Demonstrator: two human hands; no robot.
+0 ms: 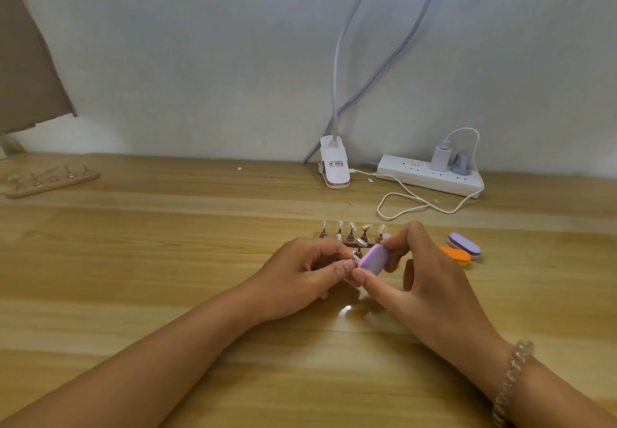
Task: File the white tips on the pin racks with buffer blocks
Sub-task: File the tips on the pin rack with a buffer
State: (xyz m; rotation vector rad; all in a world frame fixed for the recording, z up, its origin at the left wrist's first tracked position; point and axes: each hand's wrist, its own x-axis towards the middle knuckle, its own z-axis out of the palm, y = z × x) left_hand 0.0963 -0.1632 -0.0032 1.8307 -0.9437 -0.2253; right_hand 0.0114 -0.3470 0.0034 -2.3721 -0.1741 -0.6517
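Note:
A dark pin rack (329,238) with several white tips (366,228) on its pins stands at the table's middle, just beyond my hands. My right hand (424,277) grips a purple buffer block (377,259) between thumb and fingers. My left hand (300,274) pinches something small against the block's near end; my fingers hide what it is. A loose pin with a tip (360,244) sticks up right behind the block.
Two more buffer blocks, purple (464,243) and orange (454,255), lie to the right. A second light wooden pin rack (50,180) sits far left. A clip lamp base (335,167), a power strip (430,177) and a white cable (407,202) lie at the back.

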